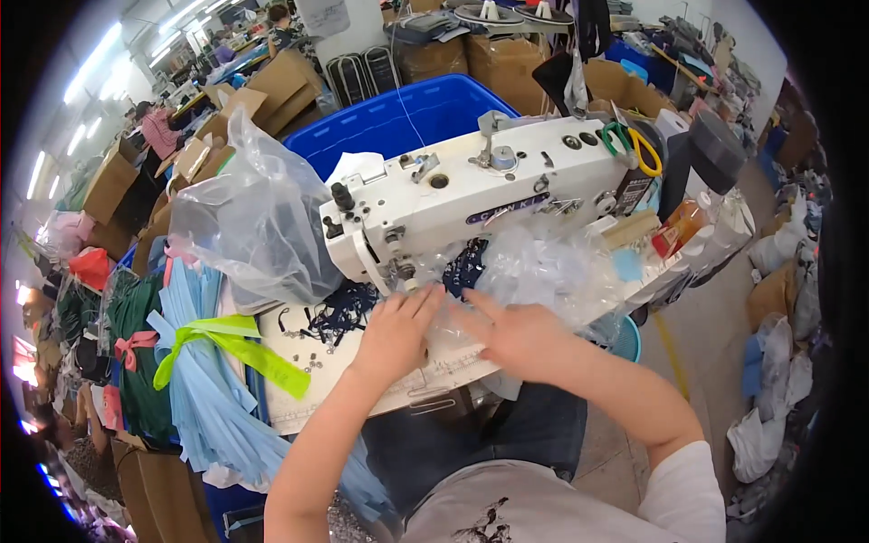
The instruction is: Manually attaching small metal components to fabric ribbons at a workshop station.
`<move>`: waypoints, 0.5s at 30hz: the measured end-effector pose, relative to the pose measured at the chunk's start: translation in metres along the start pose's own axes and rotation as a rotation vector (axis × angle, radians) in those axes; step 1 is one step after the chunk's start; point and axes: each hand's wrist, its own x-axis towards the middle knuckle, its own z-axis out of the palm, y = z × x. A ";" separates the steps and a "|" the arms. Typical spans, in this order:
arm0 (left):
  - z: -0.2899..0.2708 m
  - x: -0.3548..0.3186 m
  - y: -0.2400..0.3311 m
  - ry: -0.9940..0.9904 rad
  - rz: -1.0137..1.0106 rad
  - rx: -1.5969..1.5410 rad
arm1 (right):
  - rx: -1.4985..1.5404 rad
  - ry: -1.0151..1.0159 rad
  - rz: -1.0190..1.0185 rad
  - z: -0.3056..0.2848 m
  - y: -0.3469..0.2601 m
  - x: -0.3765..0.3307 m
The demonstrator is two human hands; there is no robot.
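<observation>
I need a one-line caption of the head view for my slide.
Both hands, left hand and right hand, press clear plastic film on the table of a white sewing machine, beside bundled blue strips.

Glossy white-enamelled metal sewing machine [471,195], crinkled clear plastic bag [543,267], matt blue cloth strips [204,380], glossy blue plastic bin [398,122].

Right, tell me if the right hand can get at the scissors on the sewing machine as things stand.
Probably yes. The scissors lie in the open on top of the sewing machine, nothing over them, and the right hand rests empty on clear plastic below; it would need a reach up.
</observation>
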 end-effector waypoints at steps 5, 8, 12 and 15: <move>-0.005 -0.003 0.005 -0.071 0.034 0.043 | -0.055 -0.063 0.029 -0.001 0.032 -0.032; -0.009 -0.005 0.020 -0.073 0.062 0.052 | -0.065 -0.058 0.039 0.004 0.037 -0.047; -0.033 0.010 0.032 0.114 0.063 0.122 | -0.063 0.114 0.023 0.007 0.037 -0.047; -0.031 0.017 0.028 0.178 0.093 0.161 | -0.062 0.173 0.113 0.009 0.038 -0.042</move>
